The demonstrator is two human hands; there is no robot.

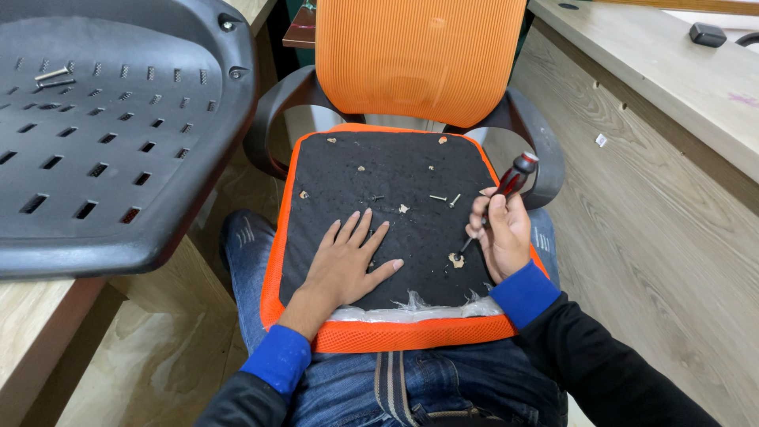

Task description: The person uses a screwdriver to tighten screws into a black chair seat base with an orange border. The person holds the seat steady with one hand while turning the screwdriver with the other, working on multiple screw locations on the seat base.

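Head view, looking down at my lap: an orange seat cushion with a black fabric underside (395, 198) lies upside down across my jeans, its front edge against my waist. My left hand (348, 265) lies flat on the black fabric, fingers spread, holding nothing, just pressing the cushion down. My right hand (500, 233) is closed around a screwdriver with a red and black handle (512, 180); the handle sticks up above my fist and the shaft slants down to the left, its tip at a light-coloured fitting (456, 259) on the fabric near the cushion's right front corner. Two loose metal screws (445, 198) lie on the fabric just beyond that hand, with small pale chips scattered about. A strip of clear plastic (411, 304) bunches along the near edge. Beyond the cushion stands an orange mesh chair back (419, 55) with dark grey armrests. On the wooden counter (32, 332) to my left rests a dark grey perforated plastic seat shell (118, 142), with two long bolts (54, 77) lying on it.
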